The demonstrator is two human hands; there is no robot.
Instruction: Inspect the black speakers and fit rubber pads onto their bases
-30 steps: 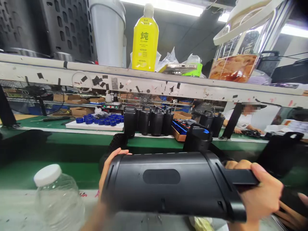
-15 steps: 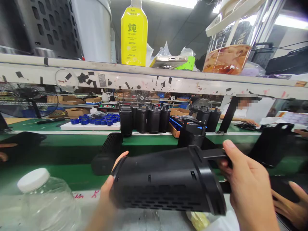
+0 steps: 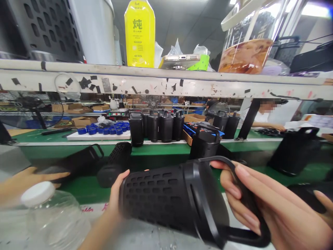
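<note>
So the black perforated cylinder is held sideways right in front of the camera, above the near edge of the surface. Its long axis runs pretty much left to right, tilted a bit so the right end sits lower and closer. The plain end faces left, and the end with the wide collar and the loop handle points right, toward the right hand. The side with the rows of little slots is turned up toward the camera.

Left hand is cupped against the left end, thumb up along the rim, fingers wrapped behind where they can't be seen. Right hand has its fingers curled through the handle, closed around it, so both hands carry the thing between them.

Around it: a clear plastic bottle with a white cap sits low on the left, just beside the left forearm. Behind on the green belt more black cylinders lie flat, one right behind the left hand, and a row stands upright further back next to a tray of blue caps. Someone else's hand reaches in from the far left. The shelf overhead has a yellow bottle on it.
</note>
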